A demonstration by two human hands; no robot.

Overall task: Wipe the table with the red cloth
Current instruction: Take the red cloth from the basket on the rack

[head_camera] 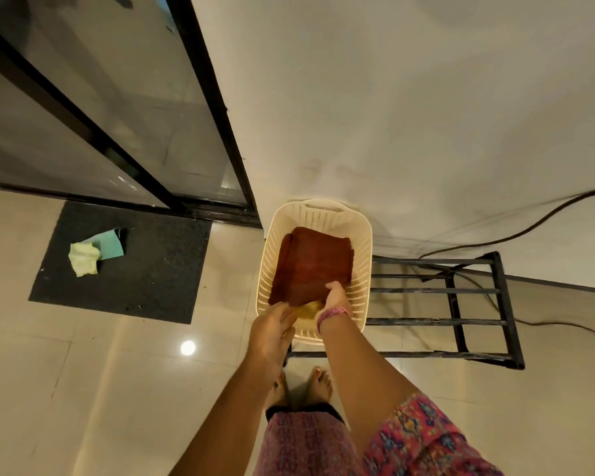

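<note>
Nearest, bare feet (pixel 301 386) stand just before the cream basket (pixel 361 242); at its near rim the left hand (pixel 272 329) has loosely spread fingers touching the red cloth (pixel 315 264), the right hand (pixel 337 298) clamps the cloth's near edge; inside the basket the cloth lies folded

At frame centre, a folded rust-red cloth (pixel 312 266) lies in a cream perforated plastic basket (pixel 361 286). On the left, a pale green rag (pixel 83 259) and teal rag (pixel 110 247) sit on a black speckled mat (pixel 145 280). At lower right, a pink patterned sleeve (pixel 426 438).
</note>
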